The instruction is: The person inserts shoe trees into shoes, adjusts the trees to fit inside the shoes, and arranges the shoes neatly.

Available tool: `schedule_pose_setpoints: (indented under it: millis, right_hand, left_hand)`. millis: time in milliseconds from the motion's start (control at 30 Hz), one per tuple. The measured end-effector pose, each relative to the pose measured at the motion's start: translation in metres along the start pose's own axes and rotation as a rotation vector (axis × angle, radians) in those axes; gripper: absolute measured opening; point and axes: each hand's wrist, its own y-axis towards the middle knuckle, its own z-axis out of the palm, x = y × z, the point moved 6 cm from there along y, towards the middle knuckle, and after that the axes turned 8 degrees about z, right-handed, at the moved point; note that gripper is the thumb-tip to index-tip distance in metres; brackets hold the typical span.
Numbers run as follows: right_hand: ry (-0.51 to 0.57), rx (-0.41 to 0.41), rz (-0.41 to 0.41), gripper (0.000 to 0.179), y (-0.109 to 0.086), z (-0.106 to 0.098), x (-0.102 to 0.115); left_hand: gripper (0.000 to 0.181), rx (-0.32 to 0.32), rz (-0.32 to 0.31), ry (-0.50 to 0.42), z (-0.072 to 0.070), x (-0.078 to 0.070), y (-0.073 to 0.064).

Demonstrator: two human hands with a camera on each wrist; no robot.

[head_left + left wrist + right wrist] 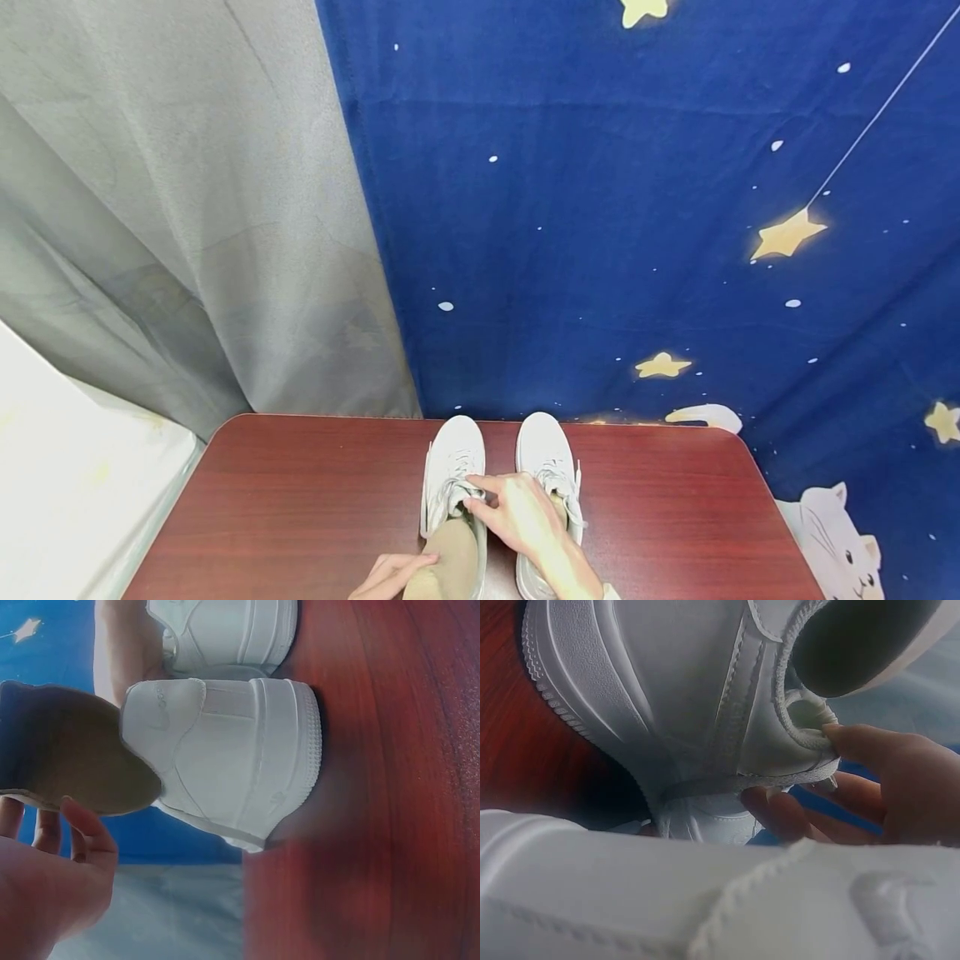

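Observation:
Two white lace-up sneakers stand side by side, toes pointing away: the left sneaker (453,454) and the right sneaker (542,442). From the opening of the left sneaker rises a tan curved insert (453,550), its exact kind unclear. My left hand (390,575) holds the edge of this insert, fingertips against it in the left wrist view. My right hand (517,512) reaches across the right sneaker and pinches the left sneaker's tongue edge (821,742) near the laces (459,483). In the right wrist view the right sneaker covers the foreground and hides part of the fingers.
The sneakers stand on a reddish-brown wooden table (315,492) with rounded far corners. Behind it hang a grey curtain (210,208) and a blue star-patterned curtain (562,208). A white surface (67,483) adjoins at the left.

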Motion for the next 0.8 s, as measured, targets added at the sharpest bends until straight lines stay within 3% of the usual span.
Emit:
schedule_pose_setpoints:
  millis: [67,133,267,333,467,800]
  right_hand:
    - [0.0,-0.001,-0.001,0.027,0.0,0.0,0.0]
    - [0.0,0.001,-0.001,0.028,0.0,0.0,0.0]
    - [0.0,0.006,0.008,0.028,0.0,0.001,-0.001]
    - [0.002,0.009,0.013,0.028,0.0,0.001,-0.002]
    - [0.003,0.011,0.019,0.028,-0.001,0.002,-0.003]
    - [0.008,0.011,0.02,0.028,0.0,0.002,-0.002]
  left_hand:
    - [0.045,0.0,-0.02,0.018,0.001,-0.001,-0.001]
    - [0.048,-0.008,-0.079,0.037,0.001,-0.003,-0.002]
    - [0.051,-0.074,-0.215,0.044,0.003,-0.008,-0.004]
    - [0.048,-0.116,-0.251,0.051,0.004,-0.011,-0.004]
    - [0.045,-0.155,-0.26,0.056,0.006,-0.013,-0.002]
    - [0.044,-0.161,-0.241,0.029,0.005,-0.017,0.005]
